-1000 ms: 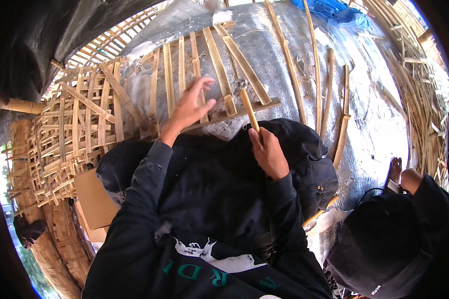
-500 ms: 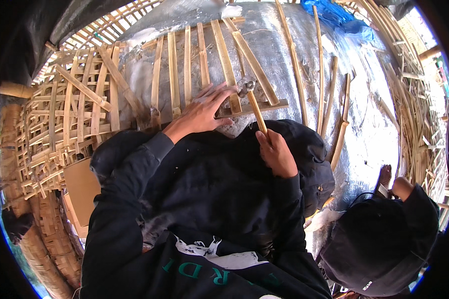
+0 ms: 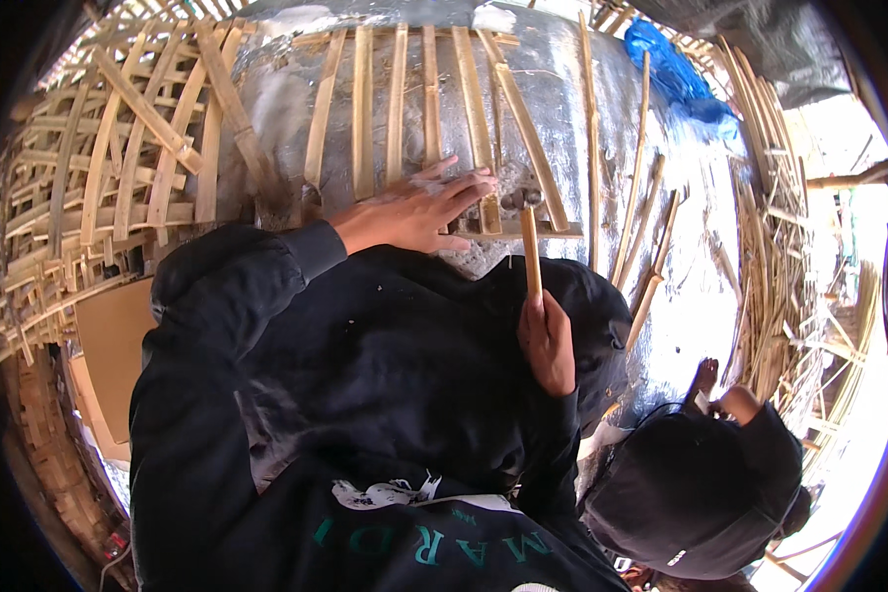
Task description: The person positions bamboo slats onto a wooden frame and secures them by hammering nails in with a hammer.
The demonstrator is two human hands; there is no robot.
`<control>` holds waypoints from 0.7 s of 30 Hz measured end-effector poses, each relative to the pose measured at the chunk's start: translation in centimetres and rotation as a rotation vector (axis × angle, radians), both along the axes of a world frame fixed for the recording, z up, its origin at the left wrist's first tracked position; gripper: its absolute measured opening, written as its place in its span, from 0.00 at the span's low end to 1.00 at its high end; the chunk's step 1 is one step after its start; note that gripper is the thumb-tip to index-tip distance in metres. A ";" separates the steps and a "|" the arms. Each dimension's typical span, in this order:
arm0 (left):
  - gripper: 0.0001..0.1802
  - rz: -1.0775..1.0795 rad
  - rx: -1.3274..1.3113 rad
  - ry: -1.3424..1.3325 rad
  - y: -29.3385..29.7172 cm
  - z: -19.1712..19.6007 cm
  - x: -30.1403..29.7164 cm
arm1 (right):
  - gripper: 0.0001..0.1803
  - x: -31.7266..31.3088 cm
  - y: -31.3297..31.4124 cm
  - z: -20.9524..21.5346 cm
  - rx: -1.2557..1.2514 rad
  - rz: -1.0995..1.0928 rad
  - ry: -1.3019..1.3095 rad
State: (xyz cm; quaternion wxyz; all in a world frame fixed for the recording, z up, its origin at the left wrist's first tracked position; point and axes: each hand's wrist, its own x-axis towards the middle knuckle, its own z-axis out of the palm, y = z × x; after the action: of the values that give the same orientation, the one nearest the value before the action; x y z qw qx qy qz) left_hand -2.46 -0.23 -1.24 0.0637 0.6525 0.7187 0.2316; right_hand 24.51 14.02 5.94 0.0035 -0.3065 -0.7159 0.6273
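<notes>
My left hand (image 3: 419,212) lies with its fingers spread across the lower ends of several pale bamboo strips (image 3: 430,99). Its fingertips touch a strip (image 3: 476,109) near the middle, and the thumb sits apart below. In my closed right hand (image 3: 548,340) is the wooden handle of a hammer (image 3: 532,247). The hammer's metal head is just right of my left fingertips, over the gap beside a slanted strip (image 3: 525,138). Under the strips' lower ends runs a bamboo crosspiece (image 3: 548,230). Any nail there is too small to make out.
A woven bamboo lattice (image 3: 99,187) stands at the left, above a cardboard piece (image 3: 113,345). Silvery sheeting (image 3: 553,79) covers the ground, with loose bamboo poles (image 3: 590,138) and blue plastic (image 3: 676,74) on it. Another person in black (image 3: 696,483) crouches at the lower right.
The whole view has shifted and turned a little. The hammer's handle stands more upright, its head slightly nearer the crosspiece. My left hand stays on the strips, its fingers flatter.
</notes>
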 end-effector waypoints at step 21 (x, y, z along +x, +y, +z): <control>0.49 -0.017 0.015 0.019 0.3 -0.6 -0.2 | 0.18 0.3 -3.6 2.6 0.825 0.098 0.119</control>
State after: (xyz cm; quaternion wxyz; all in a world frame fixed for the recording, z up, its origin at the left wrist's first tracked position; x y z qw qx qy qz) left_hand -2.64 0.06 -1.80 0.0537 0.6613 0.7118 0.2303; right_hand 24.81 10.45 8.52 0.1375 -0.2084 -0.9195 0.3038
